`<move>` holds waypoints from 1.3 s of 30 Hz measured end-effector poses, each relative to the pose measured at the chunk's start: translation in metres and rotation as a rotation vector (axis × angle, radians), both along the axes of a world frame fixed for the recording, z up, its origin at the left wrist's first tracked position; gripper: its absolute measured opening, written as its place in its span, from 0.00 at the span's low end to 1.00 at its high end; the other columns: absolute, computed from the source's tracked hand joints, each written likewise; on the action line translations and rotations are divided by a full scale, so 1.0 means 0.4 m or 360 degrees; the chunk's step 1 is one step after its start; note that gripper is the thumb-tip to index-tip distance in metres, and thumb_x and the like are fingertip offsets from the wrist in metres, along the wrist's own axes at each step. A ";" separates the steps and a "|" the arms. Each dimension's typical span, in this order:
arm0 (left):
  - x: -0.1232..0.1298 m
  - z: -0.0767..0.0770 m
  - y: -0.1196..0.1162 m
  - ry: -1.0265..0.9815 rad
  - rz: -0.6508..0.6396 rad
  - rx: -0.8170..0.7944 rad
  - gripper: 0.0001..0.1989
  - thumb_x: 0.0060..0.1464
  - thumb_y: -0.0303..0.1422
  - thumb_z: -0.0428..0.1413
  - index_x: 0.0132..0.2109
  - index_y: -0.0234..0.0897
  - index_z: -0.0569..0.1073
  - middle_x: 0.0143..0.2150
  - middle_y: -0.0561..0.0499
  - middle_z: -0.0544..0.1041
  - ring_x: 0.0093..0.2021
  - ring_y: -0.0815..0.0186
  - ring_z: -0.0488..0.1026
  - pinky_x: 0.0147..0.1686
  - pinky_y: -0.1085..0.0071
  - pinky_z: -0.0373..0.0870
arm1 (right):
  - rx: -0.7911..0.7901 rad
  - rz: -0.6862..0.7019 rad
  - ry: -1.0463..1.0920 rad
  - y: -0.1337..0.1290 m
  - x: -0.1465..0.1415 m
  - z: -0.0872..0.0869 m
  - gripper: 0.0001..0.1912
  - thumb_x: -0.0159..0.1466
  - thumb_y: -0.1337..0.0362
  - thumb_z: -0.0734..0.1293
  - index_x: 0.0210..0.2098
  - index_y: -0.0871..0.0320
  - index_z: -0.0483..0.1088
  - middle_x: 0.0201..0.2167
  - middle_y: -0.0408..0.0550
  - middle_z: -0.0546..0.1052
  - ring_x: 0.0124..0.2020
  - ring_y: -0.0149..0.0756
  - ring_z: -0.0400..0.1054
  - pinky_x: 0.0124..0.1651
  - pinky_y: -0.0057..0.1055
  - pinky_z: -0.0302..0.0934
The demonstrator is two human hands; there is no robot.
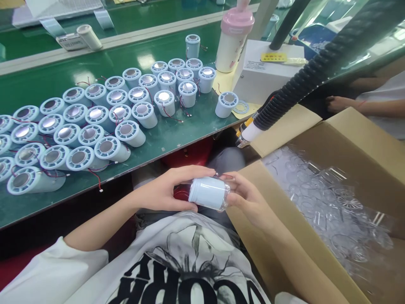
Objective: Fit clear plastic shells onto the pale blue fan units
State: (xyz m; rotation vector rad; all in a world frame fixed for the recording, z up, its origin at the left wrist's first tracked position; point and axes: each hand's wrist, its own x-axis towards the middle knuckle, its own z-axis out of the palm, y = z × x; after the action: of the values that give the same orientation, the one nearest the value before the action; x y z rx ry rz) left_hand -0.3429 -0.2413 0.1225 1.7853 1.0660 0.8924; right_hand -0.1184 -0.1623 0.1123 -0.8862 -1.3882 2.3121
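Observation:
Between my two hands, above my lap, a light-blue cylindrical housing (207, 192) lies on its side, partly inside a clear plastic cup (226, 195). My left hand (172, 188) curves round the housing's rimmed left end, with fingers along the top and thumb below. At the other end my right hand (248, 196) grips the clear cup between thumb and fingers. A bit of red wire shows near the right fingertips. On the green table stand many similar blue housings (128, 131), with round metallic centres and thin red and black wires. One housing (226, 104) stands apart at the right.
A cardboard box (262, 190) of clear plastic cups (341, 207) stands open at my right. Above it runs a black ribbed hose (303, 71) with a white nozzle. A grey device (259, 71) and a pink-lidded cup (234, 40) stand behind. Another person's hand (340, 103) shows far right.

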 end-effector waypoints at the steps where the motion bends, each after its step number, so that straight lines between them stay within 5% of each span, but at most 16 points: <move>1: 0.000 0.000 0.000 0.0001 -0.0003 0.0001 0.39 0.47 0.31 0.65 0.65 0.43 0.60 0.64 0.42 0.65 0.63 0.54 0.64 0.62 0.58 0.59 | -0.0025 0.0000 -0.0008 -0.001 0.000 0.000 0.24 0.53 0.51 0.74 0.42 0.55 0.63 0.30 0.41 0.73 0.26 0.31 0.72 0.27 0.28 0.71; 13: 0.007 -0.009 -0.010 -0.0065 -0.0010 -0.0052 0.38 0.46 0.31 0.65 0.64 0.44 0.61 0.63 0.42 0.66 0.62 0.53 0.64 0.62 0.57 0.60 | -0.0387 0.0084 -0.0114 -0.019 -0.015 -0.010 0.27 0.53 0.40 0.68 0.34 0.56 0.60 0.15 0.39 0.73 0.14 0.30 0.69 0.16 0.20 0.63; 26: 0.018 -0.015 -0.014 -0.0118 0.0060 0.0063 0.35 0.47 0.28 0.65 0.62 0.46 0.64 0.61 0.43 0.67 0.60 0.55 0.65 0.60 0.60 0.62 | -0.0815 0.0431 -0.0120 -0.016 -0.022 -0.023 0.38 0.63 0.36 0.49 0.25 0.62 0.70 0.16 0.48 0.73 0.11 0.24 0.63 0.10 0.16 0.51; 29: 0.024 -0.008 -0.020 -0.0186 0.0141 -0.0086 0.33 0.48 0.29 0.64 0.61 0.45 0.64 0.60 0.43 0.67 0.59 0.56 0.65 0.57 0.63 0.66 | -0.0455 0.0370 -0.0246 -0.019 -0.015 -0.026 0.34 0.64 0.38 0.49 0.31 0.61 0.69 0.19 0.48 0.74 0.14 0.29 0.66 0.14 0.21 0.59; 32: 0.028 -0.002 -0.028 -0.0341 0.0238 -0.0358 0.32 0.50 0.31 0.62 0.61 0.43 0.63 0.59 0.43 0.68 0.56 0.57 0.68 0.54 0.64 0.70 | 0.0525 -0.0058 -0.0302 -0.023 0.001 -0.036 0.17 0.65 0.52 0.60 0.48 0.57 0.64 0.42 0.55 0.77 0.37 0.38 0.75 0.37 0.35 0.72; 35: 0.031 0.000 -0.031 -0.0425 0.0301 -0.0575 0.30 0.52 0.34 0.61 0.61 0.43 0.63 0.57 0.43 0.69 0.51 0.58 0.72 0.48 0.65 0.73 | 0.1459 -0.0143 -0.0080 -0.023 0.015 -0.043 0.24 0.62 0.67 0.66 0.56 0.50 0.59 0.65 0.54 0.59 0.62 0.45 0.59 0.59 0.50 0.60; 37: 0.032 0.000 -0.031 -0.0460 0.0295 -0.0658 0.30 0.53 0.35 0.61 0.61 0.43 0.63 0.54 0.44 0.71 0.47 0.60 0.74 0.44 0.67 0.75 | 0.1687 -0.0006 0.0030 -0.022 0.019 -0.041 0.23 0.61 0.71 0.66 0.54 0.47 0.63 0.65 0.51 0.61 0.64 0.45 0.57 0.61 0.51 0.58; 39: 0.031 0.002 -0.031 -0.0504 0.0239 -0.0668 0.31 0.53 0.35 0.61 0.62 0.43 0.63 0.54 0.44 0.71 0.46 0.60 0.74 0.44 0.68 0.75 | 0.1566 0.0066 0.0060 -0.022 0.019 -0.037 0.22 0.60 0.70 0.69 0.52 0.47 0.66 0.61 0.50 0.66 0.61 0.45 0.61 0.60 0.48 0.61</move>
State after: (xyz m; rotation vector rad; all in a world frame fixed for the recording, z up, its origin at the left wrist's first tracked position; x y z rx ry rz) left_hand -0.3307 -0.2536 0.1234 1.1879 1.0924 0.9250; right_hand -0.1107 -0.1709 0.0976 -0.4750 -2.1800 1.3188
